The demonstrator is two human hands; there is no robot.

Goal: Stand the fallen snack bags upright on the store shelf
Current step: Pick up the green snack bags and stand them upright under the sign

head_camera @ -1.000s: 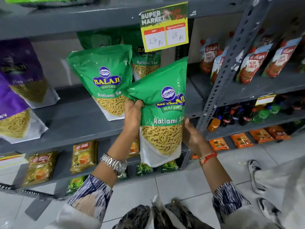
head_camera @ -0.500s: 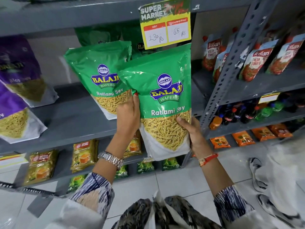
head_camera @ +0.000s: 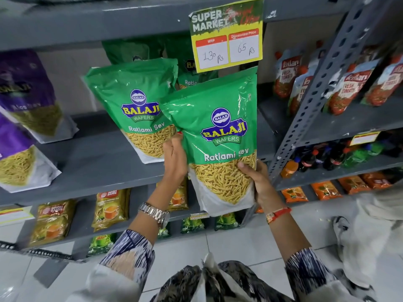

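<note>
I hold a green Balaji Ratlami Sev bag (head_camera: 220,131) upright in front of the grey shelf (head_camera: 91,166). My left hand (head_camera: 174,160) grips its left edge and my right hand (head_camera: 257,182) holds its lower right corner. The bag's bottom hangs below the shelf's front edge. A second green Ratlami Sev bag (head_camera: 135,101) stands upright on the shelf just to the left, partly overlapped by the held one. More green bags (head_camera: 192,70) stand behind, mostly hidden.
Purple Aloo Sev bags (head_camera: 28,94) lean at the shelf's left. A yellow price card (head_camera: 226,35) hangs from the shelf above. A perforated grey upright (head_camera: 316,88) borders the right side, with tomato sauce pouches (head_camera: 346,90) and drink bottles (head_camera: 309,160) beyond. Tea packets (head_camera: 109,210) fill the lower shelf.
Both hands lifted the held green bag up and toward the shelf, turning it from tilted to nearly upright beside the standing bag. My right hand's thumb came round onto its front.
</note>
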